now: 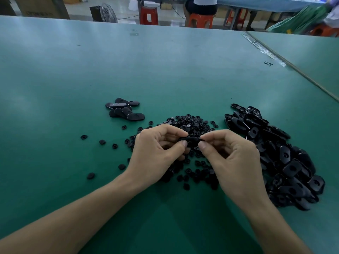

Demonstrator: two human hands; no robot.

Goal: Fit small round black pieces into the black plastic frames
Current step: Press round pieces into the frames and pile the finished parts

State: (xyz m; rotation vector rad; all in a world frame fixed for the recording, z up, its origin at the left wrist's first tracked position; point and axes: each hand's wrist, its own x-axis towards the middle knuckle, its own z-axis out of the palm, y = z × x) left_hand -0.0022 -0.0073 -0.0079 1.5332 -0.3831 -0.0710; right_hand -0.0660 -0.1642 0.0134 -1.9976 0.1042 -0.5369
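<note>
One black plastic frame (190, 139) is held between both hands above the green table (165, 70). My left hand (157, 151) pinches its left end with thumb and forefinger. My right hand (231, 158) pinches its right end the same way. Under and behind the hands lies a scatter of small round black pieces (190, 123). A big heap of black frames (282, 158) lies to the right. A small group of black frames (124, 110) lies at the back left. Whether a round piece sits in the held frame is hidden by my fingers.
Stray round pieces (102, 142) dot the table left of my hands. A seam with tape (264, 50) joins a second green table at the far right. Beyond the far edge stand red stools (149, 15), a fan (108, 12) and a seated person.
</note>
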